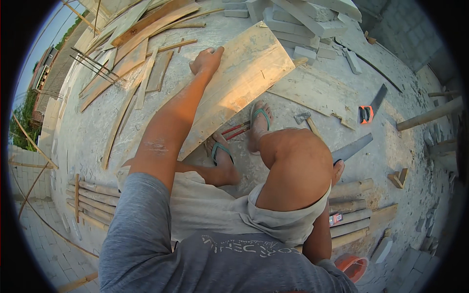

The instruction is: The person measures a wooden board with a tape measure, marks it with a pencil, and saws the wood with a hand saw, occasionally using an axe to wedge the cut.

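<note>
The left hand (207,62) clasps the left edge of a long, flat, pale wooden board (244,80). Right of the board, the right hand (338,171), partly hidden behind the bent knee (300,166), grips a grey-bladed steel handsaw (353,148).

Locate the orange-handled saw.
Head view, right side: the orange-handled saw lies on the floor, just right of the loose board, beyond the other saw in the right hand.
</note>
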`<state>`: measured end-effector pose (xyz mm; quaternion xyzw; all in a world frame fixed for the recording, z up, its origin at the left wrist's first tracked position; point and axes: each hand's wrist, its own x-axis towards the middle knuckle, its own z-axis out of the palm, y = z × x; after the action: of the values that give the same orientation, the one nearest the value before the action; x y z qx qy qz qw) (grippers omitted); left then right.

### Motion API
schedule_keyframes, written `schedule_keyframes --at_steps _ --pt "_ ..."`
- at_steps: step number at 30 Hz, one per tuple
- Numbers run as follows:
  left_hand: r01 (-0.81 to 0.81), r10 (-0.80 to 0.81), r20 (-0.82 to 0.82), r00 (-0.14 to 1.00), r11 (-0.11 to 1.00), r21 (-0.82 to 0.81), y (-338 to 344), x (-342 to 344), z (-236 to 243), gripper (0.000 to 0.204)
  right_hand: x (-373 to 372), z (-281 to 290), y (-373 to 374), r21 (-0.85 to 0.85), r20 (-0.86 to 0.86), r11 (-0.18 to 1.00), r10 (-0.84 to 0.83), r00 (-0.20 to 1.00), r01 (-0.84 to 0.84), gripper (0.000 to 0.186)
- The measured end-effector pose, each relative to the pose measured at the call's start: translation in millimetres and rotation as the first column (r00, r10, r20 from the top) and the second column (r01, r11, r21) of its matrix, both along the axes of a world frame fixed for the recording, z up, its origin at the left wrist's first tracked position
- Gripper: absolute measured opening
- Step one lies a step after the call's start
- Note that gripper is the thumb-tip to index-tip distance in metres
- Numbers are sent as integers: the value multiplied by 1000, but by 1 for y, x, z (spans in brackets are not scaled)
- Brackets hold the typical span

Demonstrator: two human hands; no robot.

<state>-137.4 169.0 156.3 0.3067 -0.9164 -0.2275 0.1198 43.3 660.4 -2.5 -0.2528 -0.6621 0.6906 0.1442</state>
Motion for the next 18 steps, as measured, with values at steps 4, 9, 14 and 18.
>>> schedule_keyframes --at_steps 4,9,14,18 --pt "48 -48 26 999 999 -8 22 -6 9 61 1 -14 61 -287 81 958 37 996 -12 57" --pt "163 -163 35 986 986 -20 20 -30 -5 58 43 21 74 -660 296 750 312 903 -43 53" --pt "339 -336 62 940 939 -51 -12 -56 -32 51 79 49 47 -808 106 575 361 927 -132 43" --pt "479 -493 100 865 868 133 -18 -73 -49 47 106 43 60 -647 153 750 303 941 -137 41"
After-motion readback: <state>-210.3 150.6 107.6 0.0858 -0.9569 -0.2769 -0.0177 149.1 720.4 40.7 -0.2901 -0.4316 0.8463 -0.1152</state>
